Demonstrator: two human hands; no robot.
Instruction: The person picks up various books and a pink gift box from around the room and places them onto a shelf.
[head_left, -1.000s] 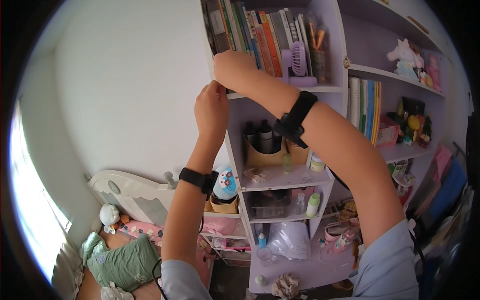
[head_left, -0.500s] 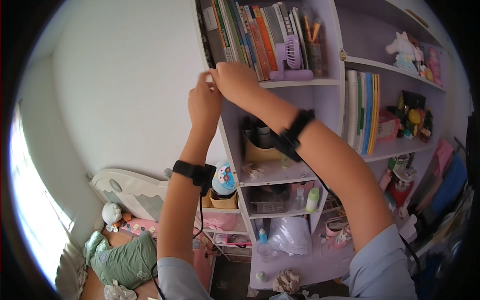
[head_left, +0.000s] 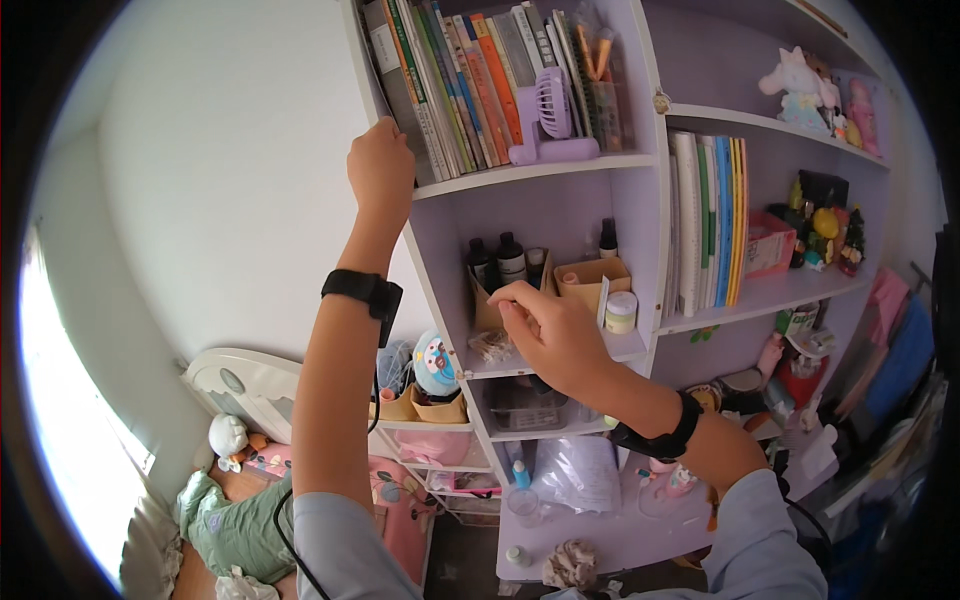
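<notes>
My left hand is closed at the left edge of the upper bookshelf, beside upright books; whatever its fingertips hold is hidden. A purple handheld fan stands before the books. My right hand hangs in front of the middle compartment, loosely bent and holding nothing visible, its fingers apart. Behind it are tan boxes with dark bottles and a white-lidded jar.
To the right, more shelves carry notebooks and plush toys. Below lies a lilac desktop with a plastic bag. At the lower left are a bed's white headboard and a green bundle.
My hands, close together at the top shelf earlier, have parted. The right has come down to the middle compartment; the left has shifted slightly up and left and remains at the shelf edge.
</notes>
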